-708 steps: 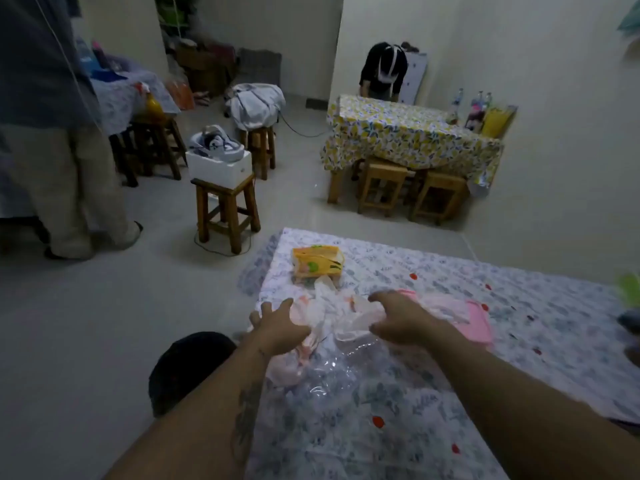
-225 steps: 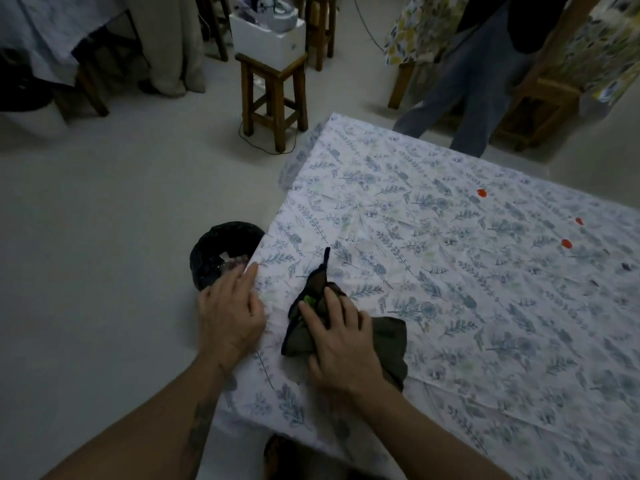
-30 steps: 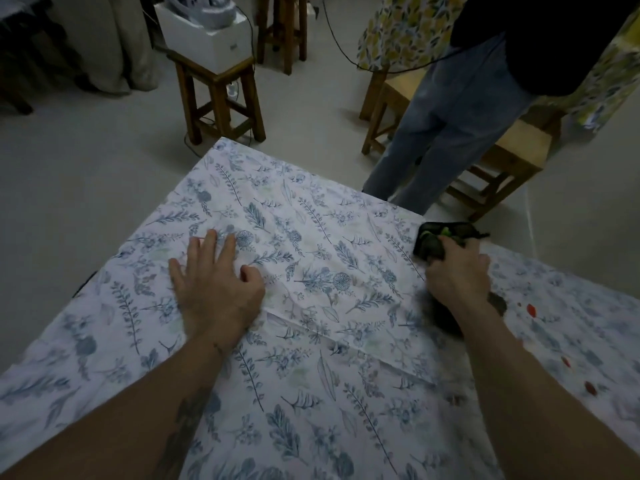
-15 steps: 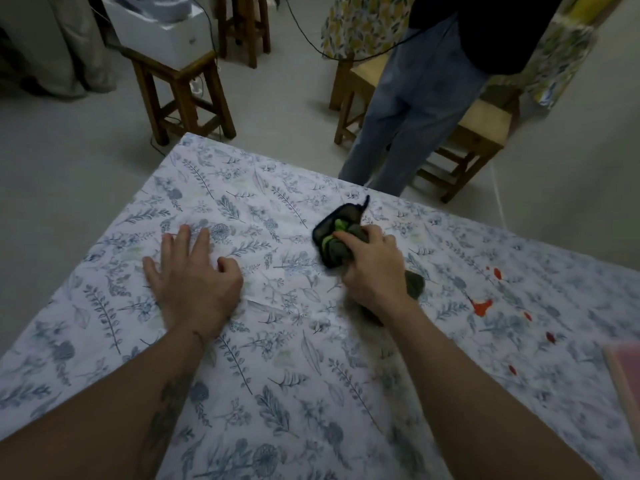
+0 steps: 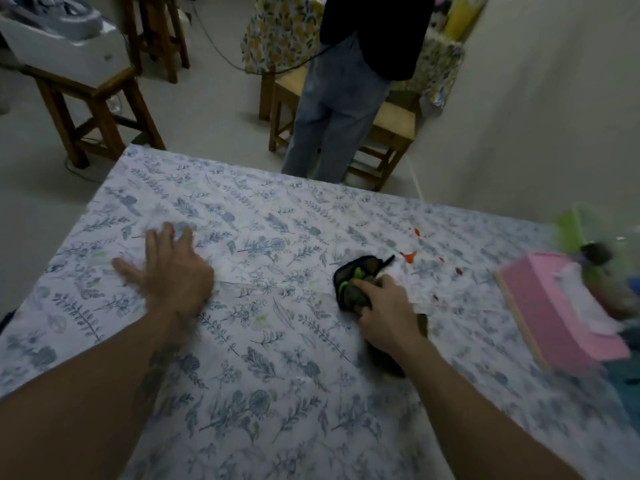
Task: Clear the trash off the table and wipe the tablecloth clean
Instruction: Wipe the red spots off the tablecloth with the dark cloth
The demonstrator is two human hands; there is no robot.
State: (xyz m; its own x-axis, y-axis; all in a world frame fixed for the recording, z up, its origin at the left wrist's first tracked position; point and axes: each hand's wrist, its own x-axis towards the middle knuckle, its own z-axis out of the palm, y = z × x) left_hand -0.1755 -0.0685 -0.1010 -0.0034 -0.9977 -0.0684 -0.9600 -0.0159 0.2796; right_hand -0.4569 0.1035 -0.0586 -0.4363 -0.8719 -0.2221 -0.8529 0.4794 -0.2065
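A white tablecloth (image 5: 277, 375) with blue leaf print covers the table in front of me. My right hand (image 5: 388, 317) grips a dark cloth (image 5: 353, 282) with green marks, bunched and pressed onto the tablecloth right of centre. Orange-red stains (image 5: 410, 257) dot the tablecloth just beyond and to the right of the cloth. My left hand (image 5: 169, 271) lies flat on the tablecloth at the left, fingers spread, holding nothing.
A pink tissue box (image 5: 554, 310) sits at the right, with blurred green and dark items (image 5: 588, 251) behind it. A person in jeans (image 5: 332, 109) stands at the table's far edge by wooden stools (image 5: 381, 133). Another stool (image 5: 93, 109) carries a white box at far left.
My right hand has slid the dark cloth to the right, closer to the orange-red stains. The view has turned right, bringing the pink tissue box in. My left hand stays flat.
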